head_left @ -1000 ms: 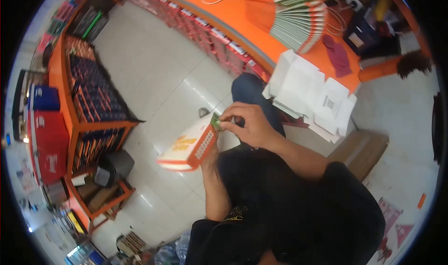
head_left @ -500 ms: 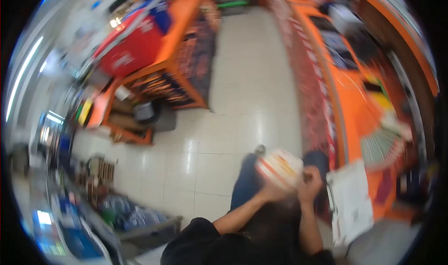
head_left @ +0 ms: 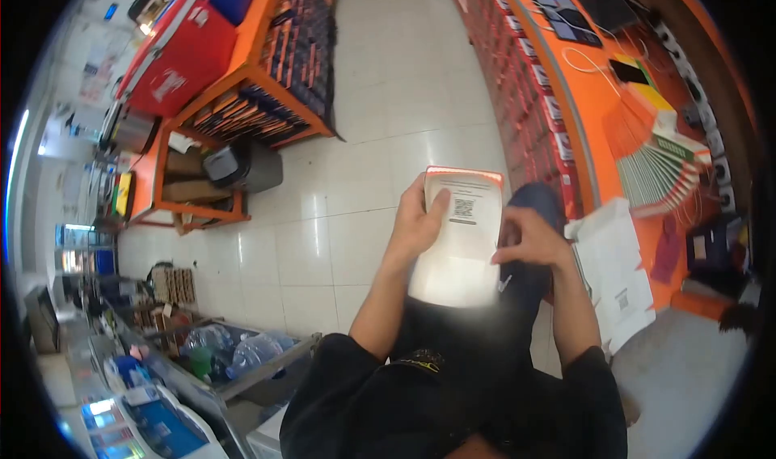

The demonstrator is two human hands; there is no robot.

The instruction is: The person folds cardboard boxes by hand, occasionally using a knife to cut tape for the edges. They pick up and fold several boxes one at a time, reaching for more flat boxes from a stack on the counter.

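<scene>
In front of my lap I hold a white paperboard carton [head_left: 457, 253] with an orange upper edge, a printed QR code and a few lines of text. It looks folded along a crease across its middle. My left hand [head_left: 416, 224] grips its left edge, thumb on the printed face and the other fingers hidden behind. At the right edge, my right hand [head_left: 533, 239] is curled with thumb and finger at the board. Beside my right arm lies a larger white unfolded carton blank [head_left: 616, 277], also printed with a QR code.
On the orange table [head_left: 578, 119] to the right are a fanned stack of cartons [head_left: 655, 176], a dark phone [head_left: 628, 71], a tablet [head_left: 563, 10] and cables. At left stand a red cooler [head_left: 166, 67], a grey bin [head_left: 255, 166] and a crate [head_left: 267, 370] with plastic bottles.
The carton has turned from its orange-and-yellow printed side to its QR-code face and appears longer. Both hands moved up and away from my body. The view has shifted and sharpened.
</scene>
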